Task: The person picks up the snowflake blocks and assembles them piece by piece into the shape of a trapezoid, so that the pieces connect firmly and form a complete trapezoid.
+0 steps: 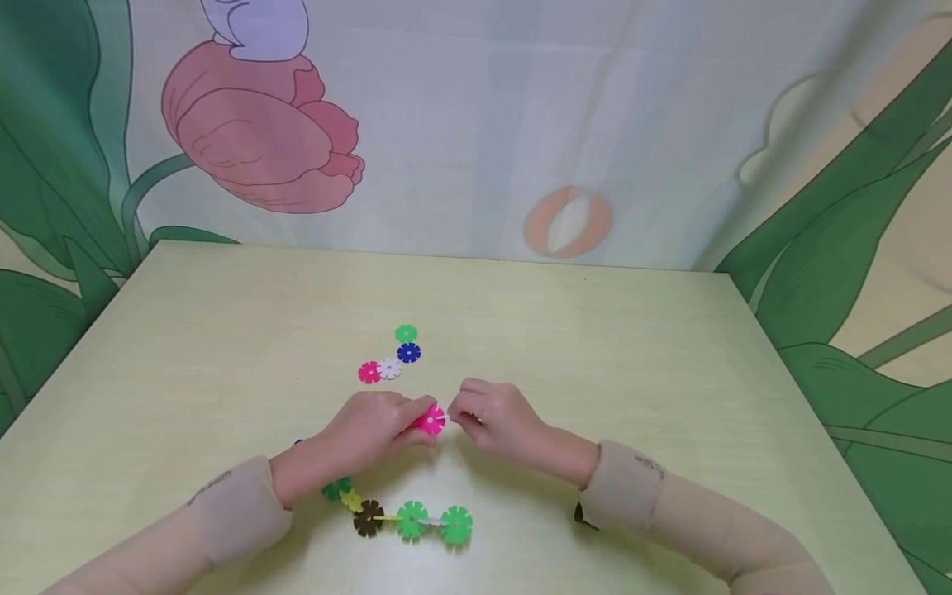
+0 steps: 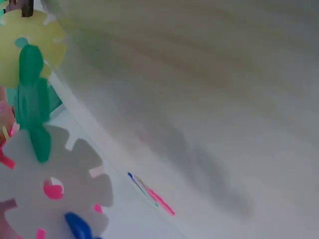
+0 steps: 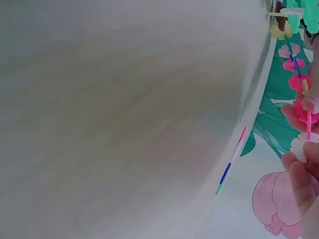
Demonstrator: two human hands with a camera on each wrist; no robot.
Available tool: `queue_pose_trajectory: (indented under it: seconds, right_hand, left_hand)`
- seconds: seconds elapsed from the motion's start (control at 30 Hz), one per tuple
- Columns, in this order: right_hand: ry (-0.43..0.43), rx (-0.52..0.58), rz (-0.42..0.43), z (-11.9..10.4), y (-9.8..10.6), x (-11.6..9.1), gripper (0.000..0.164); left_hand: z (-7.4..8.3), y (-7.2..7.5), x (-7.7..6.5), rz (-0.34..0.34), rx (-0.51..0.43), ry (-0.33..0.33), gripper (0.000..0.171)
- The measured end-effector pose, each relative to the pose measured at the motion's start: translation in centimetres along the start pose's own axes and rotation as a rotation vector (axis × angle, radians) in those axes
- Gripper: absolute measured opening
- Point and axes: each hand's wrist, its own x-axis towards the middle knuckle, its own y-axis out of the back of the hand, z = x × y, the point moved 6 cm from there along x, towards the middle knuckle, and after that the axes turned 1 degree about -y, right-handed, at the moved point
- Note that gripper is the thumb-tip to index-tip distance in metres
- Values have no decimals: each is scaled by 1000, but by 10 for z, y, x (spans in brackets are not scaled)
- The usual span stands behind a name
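My left hand (image 1: 372, 423) pinches a pink notched plastic disc (image 1: 434, 420) between thumb and fingers. Facing it, my right hand (image 1: 502, 419) pinches a white notched disc (image 3: 297, 146), which meets a pink disc seen edge-on in the right wrist view. From the left hand a chain of interlocked discs trails below the left forearm, partly hidden by it. Its lower stretch shows a brown disc (image 1: 368, 519), a green disc (image 1: 411, 521) and a green end disc (image 1: 457, 525). Close up in the left wrist view are a yellow disc (image 2: 35, 42) and a pale disc (image 2: 25, 172) of the chain.
Beyond the hands, several loose discs lie on the table (image 1: 632, 355): a green one (image 1: 406, 333), a blue one (image 1: 409, 353), a white one (image 1: 389, 368) and a pink one (image 1: 368, 373). A printed curtain (image 1: 446, 124) hangs behind the table's far edge.
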Motion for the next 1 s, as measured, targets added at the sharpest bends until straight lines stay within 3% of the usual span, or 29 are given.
queue_pose_trajectory:
  seconds: [0.13, 0.33, 0.7, 1.0]
  right_hand:
    - [-78, 40, -41, 6, -3, 5, 7]
    - [-154, 148, -120, 12, -9, 14, 5]
    - [-415, 309, -222, 41, -28, 34, 15]
    - [-455, 227, -359, 47, -73, 66, 22]
  left_hand:
    - [-8, -2, 2, -54, -19, 100, 44]
    - [-16, -6, -1, -111, -89, 188, 37]
    - [-57, 13, -39, -159, -89, 305, 39]
    - [-85, 27, -65, -184, -81, 355, 38]
